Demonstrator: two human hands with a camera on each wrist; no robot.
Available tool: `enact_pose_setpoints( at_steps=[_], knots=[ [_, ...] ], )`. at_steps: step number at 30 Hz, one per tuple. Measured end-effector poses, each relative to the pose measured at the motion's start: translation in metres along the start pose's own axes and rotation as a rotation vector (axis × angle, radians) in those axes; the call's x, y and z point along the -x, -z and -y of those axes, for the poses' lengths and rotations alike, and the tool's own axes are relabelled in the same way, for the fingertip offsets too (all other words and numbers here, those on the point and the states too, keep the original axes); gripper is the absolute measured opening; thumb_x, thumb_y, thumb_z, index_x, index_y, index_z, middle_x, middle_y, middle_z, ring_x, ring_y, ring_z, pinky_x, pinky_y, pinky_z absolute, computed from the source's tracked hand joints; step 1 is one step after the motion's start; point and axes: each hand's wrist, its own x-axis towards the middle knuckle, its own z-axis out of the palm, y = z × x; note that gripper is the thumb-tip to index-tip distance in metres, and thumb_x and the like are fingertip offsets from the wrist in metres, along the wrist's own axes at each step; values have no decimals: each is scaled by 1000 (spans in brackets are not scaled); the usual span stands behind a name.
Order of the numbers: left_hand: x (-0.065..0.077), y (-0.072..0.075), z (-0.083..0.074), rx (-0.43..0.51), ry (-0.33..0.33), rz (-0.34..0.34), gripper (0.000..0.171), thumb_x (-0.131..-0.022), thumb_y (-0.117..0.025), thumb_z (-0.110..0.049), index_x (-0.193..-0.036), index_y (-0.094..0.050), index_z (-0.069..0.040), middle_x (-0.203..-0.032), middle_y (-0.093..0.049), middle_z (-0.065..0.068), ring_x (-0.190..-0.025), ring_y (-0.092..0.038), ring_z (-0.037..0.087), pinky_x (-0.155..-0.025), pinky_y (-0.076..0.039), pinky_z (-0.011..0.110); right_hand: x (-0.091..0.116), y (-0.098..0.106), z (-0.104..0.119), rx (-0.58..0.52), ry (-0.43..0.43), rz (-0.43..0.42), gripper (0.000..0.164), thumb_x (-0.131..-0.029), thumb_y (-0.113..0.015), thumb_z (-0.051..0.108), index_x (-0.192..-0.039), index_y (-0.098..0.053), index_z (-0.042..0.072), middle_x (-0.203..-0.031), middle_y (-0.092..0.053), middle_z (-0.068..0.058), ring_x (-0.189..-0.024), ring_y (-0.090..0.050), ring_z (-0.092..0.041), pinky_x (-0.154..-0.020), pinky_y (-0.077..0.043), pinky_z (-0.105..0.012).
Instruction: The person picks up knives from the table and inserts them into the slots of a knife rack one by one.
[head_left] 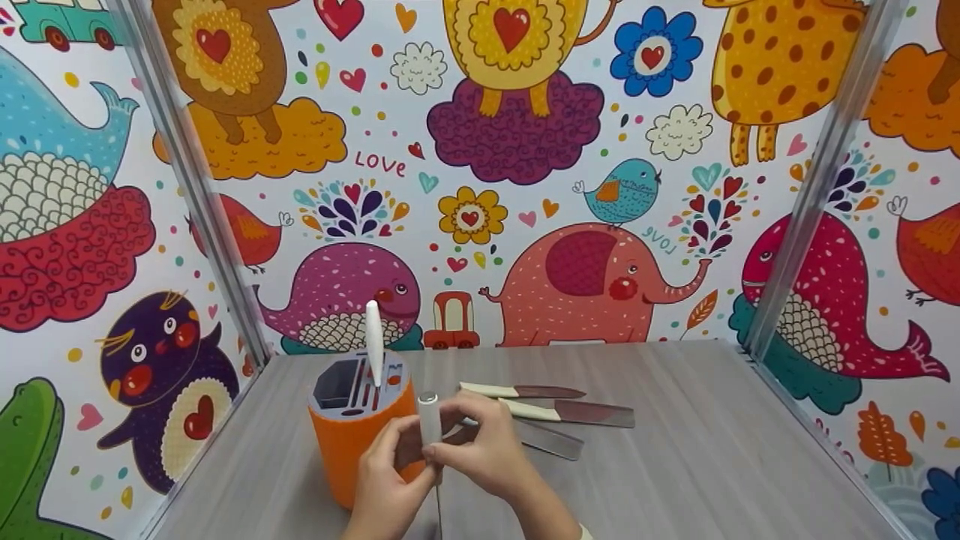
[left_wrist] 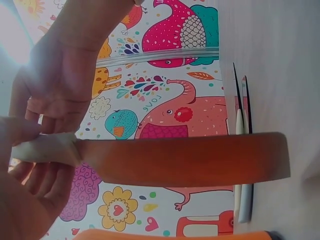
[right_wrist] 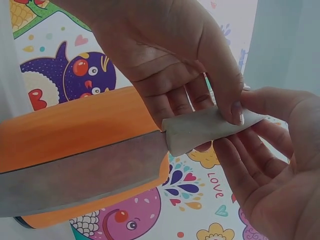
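Observation:
A kitchen knife [left_wrist: 185,160] with a white handle [right_wrist: 200,130] and a long, broad, blunt-ended blade is held between both hands, handle up and blade down. My left hand [head_left: 390,469] pinches the handle, thumb [right_wrist: 235,112] along one face and fingers behind it. My right hand [head_left: 487,442] grips the handle near its butt end from the other side. Just left of the knife and partly behind the left hand stands an orange knife block [head_left: 334,450] with a grey slotted top. One white handle [head_left: 375,337] sticks up out of a slot.
Several knives lie on the grey wood-look table [head_left: 675,480] behind and right of the hands: a pointed knife [head_left: 547,391], a broad knife [head_left: 592,412] and another broad blade [head_left: 555,440] partly hidden by the right hand. Patterned wall panels [head_left: 525,202] enclose the table.

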Motion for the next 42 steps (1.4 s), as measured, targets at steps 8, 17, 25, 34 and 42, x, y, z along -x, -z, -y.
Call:
enact_pose_setpoints(
  at_steps=[8,17,25,34,42],
  knots=[
    [-2,4,1,-31,46,16,42,-84,-79,-13,-120,-58,-14,-109,-63,2,-89,-68,11,-82,-59,22,-2,2,-8,-86,-28,3,25,-82,-79,15,-106,-71,13,-94,-68,-9,-82,-68,-13,-71,-62,-34],
    [-2,9,-1,-50,81,30,45,-88,-76,-23,-125,-56,-10,-115,-63,7,-94,-67,11,-85,-58,23,-5,-1,-83,-278,-77,-214,28,-89,-70,4,-117,-64,-1,-103,-63,-21,-90,-66,-18,-81,-61,-33],
    [-1,17,-11,-135,110,-23,44,-89,-74,-18,-129,-57,-12,-124,-62,3,-107,-63,15,-97,-54,32,8,-25,-145,-310,-244,-166,63,-87,-74,11,-142,-46,0,-140,-54,-19,-127,-56,-31,-105,-48,-48],
    [7,22,-28,-141,23,-107,43,-89,-73,-13,-128,-57,-6,-123,-62,7,-105,-65,15,-95,-55,32,18,-44,-168,-450,-344,-6,91,-74,-73,-6,-153,-29,2,-156,-29,-29,-141,-33,-48,-113,-35,-61],
    [3,24,-34,-97,26,-123,42,-93,-69,-11,-131,-54,-3,-122,-60,8,-108,-63,15,-94,-55,29,18,-46,-175,-338,-354,49,97,-74,-80,3,-155,-26,6,-158,-28,-28,-143,-29,-49,-110,-32,-67]
  ],
)
